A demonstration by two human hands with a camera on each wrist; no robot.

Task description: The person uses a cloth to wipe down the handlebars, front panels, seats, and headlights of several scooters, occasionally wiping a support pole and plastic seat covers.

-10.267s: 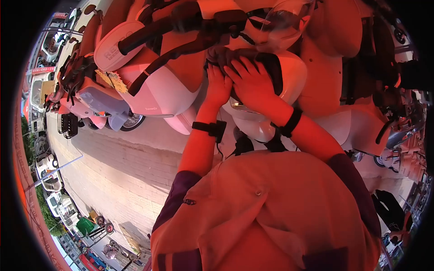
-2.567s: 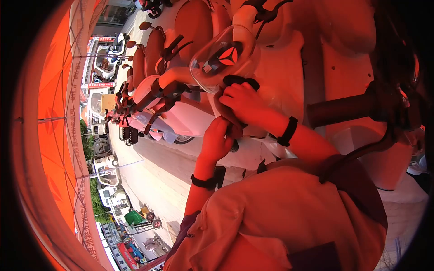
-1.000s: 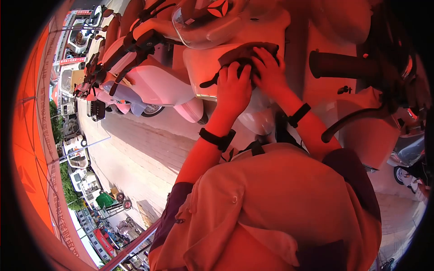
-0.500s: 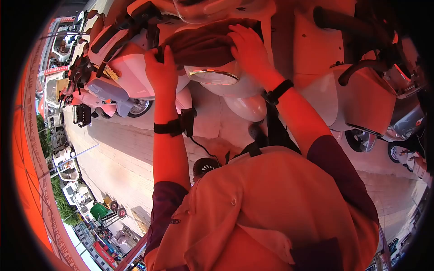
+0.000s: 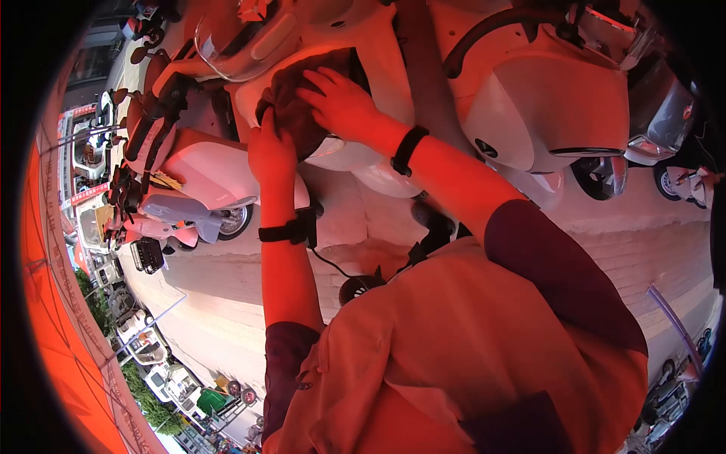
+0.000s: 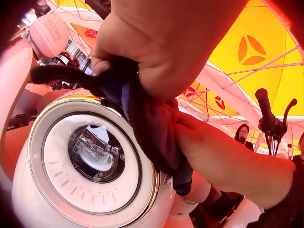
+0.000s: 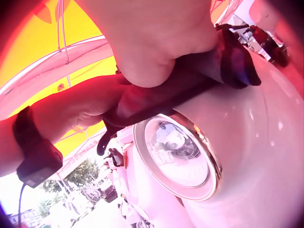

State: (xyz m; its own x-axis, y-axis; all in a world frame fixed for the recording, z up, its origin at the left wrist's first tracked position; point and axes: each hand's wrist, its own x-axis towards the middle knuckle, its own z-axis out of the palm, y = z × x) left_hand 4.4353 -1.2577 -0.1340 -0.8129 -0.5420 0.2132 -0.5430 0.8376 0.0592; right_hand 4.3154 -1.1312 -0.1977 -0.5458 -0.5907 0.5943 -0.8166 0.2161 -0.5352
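A dark, wrinkled cloth (image 5: 291,89) lies over the front of a pale scooter (image 5: 382,45), just above its round headlight. My left hand (image 5: 272,155) pinches the cloth's left edge between thumb and fingers. With fingers spread and nearly straight, my right hand (image 5: 344,106) rests on top of the cloth near its right side. In the left wrist view the cloth (image 6: 147,130) hangs in folds beside the gold-rimmed headlight (image 6: 95,154), a loose strap-like end sticking out. Both palms hide part of the cloth (image 7: 156,97) in the right wrist view, above the headlight (image 7: 180,159).
A pink scooter (image 5: 215,170) stands close on the left, with more parked behind it. To the right is another pale scooter (image 5: 552,106). Handlebars jut up around the hands. Paved ground (image 5: 227,303) stretches behind, and an orange canopy (image 5: 57,363) hangs at the far left.
Half a second ago the cloth was stretched wider above the headlight; now it is bunched more, with my hands closer together. Earlier both hands were bunching it. The head view has shifted.
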